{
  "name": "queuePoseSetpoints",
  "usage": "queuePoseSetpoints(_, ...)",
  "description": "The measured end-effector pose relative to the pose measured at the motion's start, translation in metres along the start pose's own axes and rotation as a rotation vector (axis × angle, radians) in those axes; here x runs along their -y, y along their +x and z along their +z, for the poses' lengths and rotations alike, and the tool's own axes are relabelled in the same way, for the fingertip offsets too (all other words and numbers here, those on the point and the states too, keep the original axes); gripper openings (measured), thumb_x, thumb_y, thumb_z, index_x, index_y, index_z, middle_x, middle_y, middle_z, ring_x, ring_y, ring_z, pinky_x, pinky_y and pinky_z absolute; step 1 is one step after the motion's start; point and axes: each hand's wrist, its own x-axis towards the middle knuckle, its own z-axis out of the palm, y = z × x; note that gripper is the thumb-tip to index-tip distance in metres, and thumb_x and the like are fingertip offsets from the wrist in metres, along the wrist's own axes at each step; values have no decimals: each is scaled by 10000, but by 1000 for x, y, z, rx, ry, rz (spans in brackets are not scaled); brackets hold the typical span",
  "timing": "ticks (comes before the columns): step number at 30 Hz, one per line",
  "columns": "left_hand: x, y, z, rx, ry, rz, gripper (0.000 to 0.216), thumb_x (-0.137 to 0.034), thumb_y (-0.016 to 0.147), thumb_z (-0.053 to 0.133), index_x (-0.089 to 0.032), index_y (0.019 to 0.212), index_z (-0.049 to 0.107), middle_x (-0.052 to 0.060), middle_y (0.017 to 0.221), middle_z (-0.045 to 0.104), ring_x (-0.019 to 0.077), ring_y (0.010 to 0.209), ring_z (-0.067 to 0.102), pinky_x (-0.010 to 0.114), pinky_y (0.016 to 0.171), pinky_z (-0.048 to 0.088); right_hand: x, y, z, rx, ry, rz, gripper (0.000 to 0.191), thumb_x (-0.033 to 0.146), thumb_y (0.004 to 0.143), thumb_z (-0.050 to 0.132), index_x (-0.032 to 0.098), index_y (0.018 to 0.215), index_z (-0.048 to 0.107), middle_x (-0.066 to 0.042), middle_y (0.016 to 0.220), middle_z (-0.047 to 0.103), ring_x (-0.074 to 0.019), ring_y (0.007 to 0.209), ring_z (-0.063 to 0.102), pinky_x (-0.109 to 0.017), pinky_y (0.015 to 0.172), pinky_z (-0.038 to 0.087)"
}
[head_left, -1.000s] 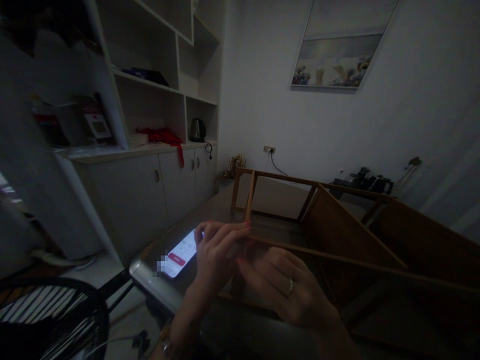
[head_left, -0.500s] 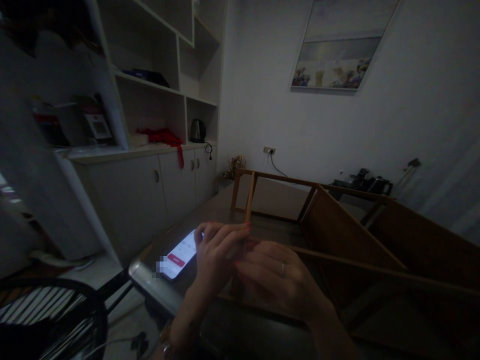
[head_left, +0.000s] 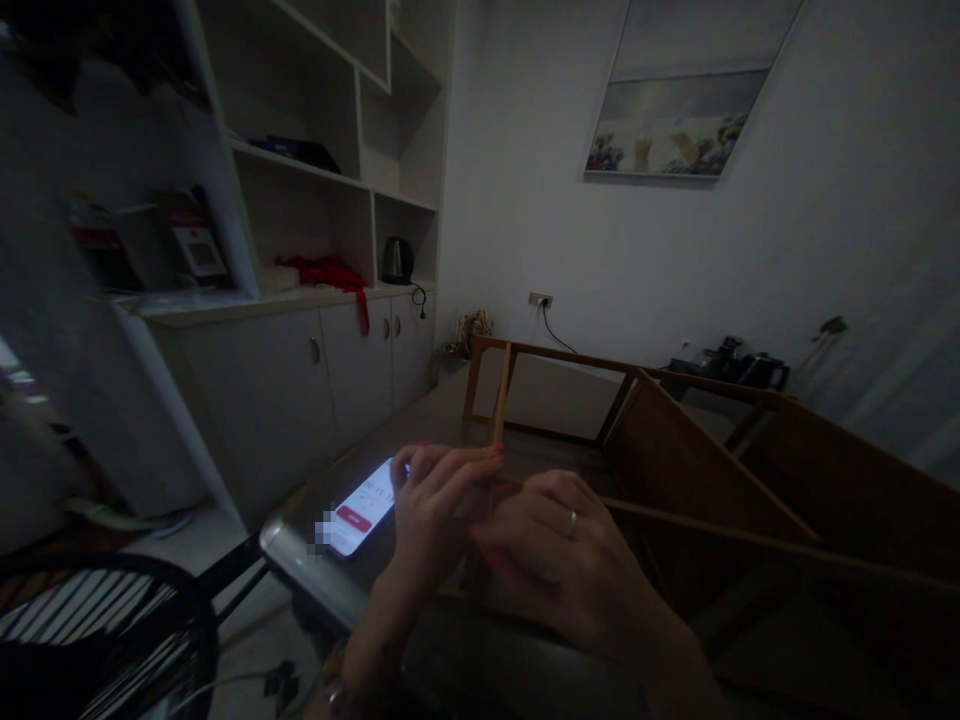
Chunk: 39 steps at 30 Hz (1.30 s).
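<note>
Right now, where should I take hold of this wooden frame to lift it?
Probably the thin upright bar at the open far end of the wooden frame: the gaps on either side let a hand close fully round it. Come from the left, the side where the phone lies, since slanted solid panels fill the right.

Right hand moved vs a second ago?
Yes: the right hand has crept up and forward toward the wooden frame upright, closing on the left hand; the lit phone stays put.
</note>
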Motion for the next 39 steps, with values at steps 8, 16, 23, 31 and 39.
queuePoseSetpoints(8,1,1,3,-28,-14,7,91,-309,992,595,-275,1019,675,-27,1012,808,207,874,612,408,862,329,5,-1,-1,27,8,68,153,295,1043,535,255,1085,677,44,903,726,-159,877,561,-298,846,393)
queuePoseSetpoints(16,1,-2,0,36,-26,-32,133,-246,950,620,-293,1055,687,-28,1059,803,220,914,615,427,911,327,5,2,-1,34,59,71,108,256,1018,573,239,1049,676,67,970,759,-146,970,598,-302,910,381)
queuePoseSetpoints(23,2,-2,-1,34,-25,-13,144,-242,975,573,-290,1059,679,-16,1054,807,221,898,614,420,892,324,2,2,-7,44,21,34,175,247,1037,540,261,1145,678,60,1027,774,-144,1039,605,-321,916,372)
queuePoseSetpoints(31,1,-2,3,5,-24,-23,119,-292,986,585,-286,1038,692,-20,1045,808,214,890,608,414,883,329,-1,0,0,24,16,45,132,353,1028,570,266,1048,668,82,971,757,-153,991,577,-312,927,326)
queuePoseSetpoints(39,3,-2,4,-10,-9,19,251,-396,1043,460,-280,1056,681,-8,1018,808,215,882,606,418,856,327,2,-3,31,-210,-89,14,250,389,1020,575,228,832,612,36,730,653,-150,775,544,-310,799,387)
